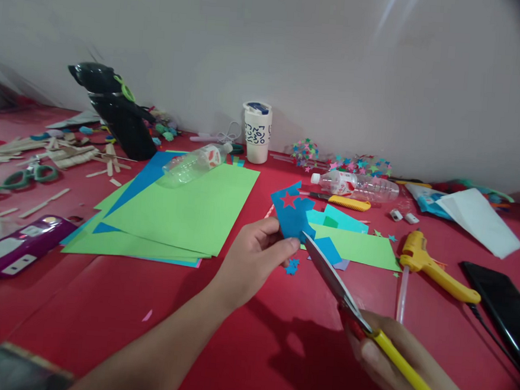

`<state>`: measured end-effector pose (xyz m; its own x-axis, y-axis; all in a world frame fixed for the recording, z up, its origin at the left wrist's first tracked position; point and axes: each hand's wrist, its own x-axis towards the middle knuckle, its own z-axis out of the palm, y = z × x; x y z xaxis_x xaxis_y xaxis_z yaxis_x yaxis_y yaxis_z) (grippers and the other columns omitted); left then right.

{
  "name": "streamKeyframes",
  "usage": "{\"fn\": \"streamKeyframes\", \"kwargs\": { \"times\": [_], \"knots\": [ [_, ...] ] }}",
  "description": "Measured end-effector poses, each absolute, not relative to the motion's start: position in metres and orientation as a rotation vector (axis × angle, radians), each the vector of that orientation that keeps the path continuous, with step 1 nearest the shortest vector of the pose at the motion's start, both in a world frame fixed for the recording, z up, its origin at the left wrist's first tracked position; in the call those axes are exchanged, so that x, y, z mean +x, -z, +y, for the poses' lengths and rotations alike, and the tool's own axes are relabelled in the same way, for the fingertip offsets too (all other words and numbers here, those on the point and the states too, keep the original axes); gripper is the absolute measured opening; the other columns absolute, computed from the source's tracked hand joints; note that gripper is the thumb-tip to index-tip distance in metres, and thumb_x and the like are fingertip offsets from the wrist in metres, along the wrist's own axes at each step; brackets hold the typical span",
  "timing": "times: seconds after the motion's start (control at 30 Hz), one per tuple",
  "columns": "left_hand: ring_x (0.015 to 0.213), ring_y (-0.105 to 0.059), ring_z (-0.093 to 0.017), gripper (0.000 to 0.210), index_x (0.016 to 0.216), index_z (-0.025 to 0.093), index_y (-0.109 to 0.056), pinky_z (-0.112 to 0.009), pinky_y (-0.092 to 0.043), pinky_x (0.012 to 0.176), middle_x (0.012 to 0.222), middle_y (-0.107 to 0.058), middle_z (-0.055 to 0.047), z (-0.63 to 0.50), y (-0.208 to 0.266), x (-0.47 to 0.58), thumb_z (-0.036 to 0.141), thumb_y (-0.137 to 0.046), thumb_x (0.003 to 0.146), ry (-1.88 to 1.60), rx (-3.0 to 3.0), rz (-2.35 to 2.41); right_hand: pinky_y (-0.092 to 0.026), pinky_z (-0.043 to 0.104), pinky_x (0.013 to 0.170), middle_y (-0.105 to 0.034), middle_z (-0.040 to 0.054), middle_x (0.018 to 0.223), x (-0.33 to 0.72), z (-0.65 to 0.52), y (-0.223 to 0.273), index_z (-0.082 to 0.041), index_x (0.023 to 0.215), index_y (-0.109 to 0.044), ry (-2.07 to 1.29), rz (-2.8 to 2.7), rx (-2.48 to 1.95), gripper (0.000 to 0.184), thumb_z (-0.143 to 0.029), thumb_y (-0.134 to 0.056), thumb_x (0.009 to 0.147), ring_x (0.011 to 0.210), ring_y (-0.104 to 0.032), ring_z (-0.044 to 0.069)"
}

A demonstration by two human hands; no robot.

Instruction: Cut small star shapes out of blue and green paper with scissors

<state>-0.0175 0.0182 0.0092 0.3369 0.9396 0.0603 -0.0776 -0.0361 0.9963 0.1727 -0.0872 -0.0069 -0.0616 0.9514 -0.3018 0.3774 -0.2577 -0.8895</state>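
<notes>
My left hand (260, 257) pinches a piece of blue paper (292, 215) between thumb and fingers. A star-shaped hole in the paper lets the red table show through, and its right edge is notched. My right hand (387, 352) is closed around a pair of scissors (332, 280) with yellow and red handles. The scissor tips meet the lower right edge of the paper, close to my left thumb. Small blue paper stars (292, 267) lie on the table just below. Behind the paper are a light green strip (363, 247) and blue scraps (328, 250).
Green and blue sheets (187, 214) lie left, with a plastic bottle (195, 164) on top. Farther back stand a black flask (118, 114) and a white cup (257, 132). A yellow cutter (348, 202), a glue gun (437, 270) and a phone (501, 316) are on the right.
</notes>
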Motion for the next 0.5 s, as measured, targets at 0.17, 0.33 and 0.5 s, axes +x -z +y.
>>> {"fn": "streamKeyframes", "kwargs": {
  "times": [0.17,0.33,0.5],
  "knots": [
    [0.056,-0.047,-0.007,0.011,0.076,0.017,-0.061,-0.02,-0.041,0.055,0.067,-0.056,0.002,0.02,-0.007,-0.019,0.028,-0.059,0.076,-1.065,1.336,0.899,-0.035,0.02,0.043,-0.035,-0.0057,0.052,0.173,-0.087,0.008,-0.02,0.058,-0.044,-1.348,-1.413,-1.683,0.057,-0.077,-0.047,0.063,0.047,-0.037,0.01],
    [0.054,-0.046,-0.006,0.011,0.077,0.017,-0.062,-0.019,-0.041,0.054,0.065,-0.055,0.003,0.02,-0.007,-0.019,0.028,-0.061,0.076,-1.04,1.325,0.876,-0.042,0.021,0.047,-0.046,-0.0028,0.053,0.177,-0.09,0.013,-0.02,0.061,-0.052,-1.347,-1.419,-1.665,0.057,-0.077,-0.045,0.066,0.048,-0.045,0.012],
    [0.054,-0.046,-0.006,0.01,0.079,0.017,-0.063,-0.018,-0.041,0.052,0.065,-0.056,0.003,0.016,-0.007,-0.013,0.026,-0.061,0.075,-1.049,1.266,0.886,-0.05,0.025,0.062,-0.062,0.0034,0.066,0.181,-0.095,0.024,-0.019,0.08,-0.062,-1.295,-1.316,-1.75,0.056,-0.072,-0.053,0.065,0.067,-0.059,0.021]
  ]
}}
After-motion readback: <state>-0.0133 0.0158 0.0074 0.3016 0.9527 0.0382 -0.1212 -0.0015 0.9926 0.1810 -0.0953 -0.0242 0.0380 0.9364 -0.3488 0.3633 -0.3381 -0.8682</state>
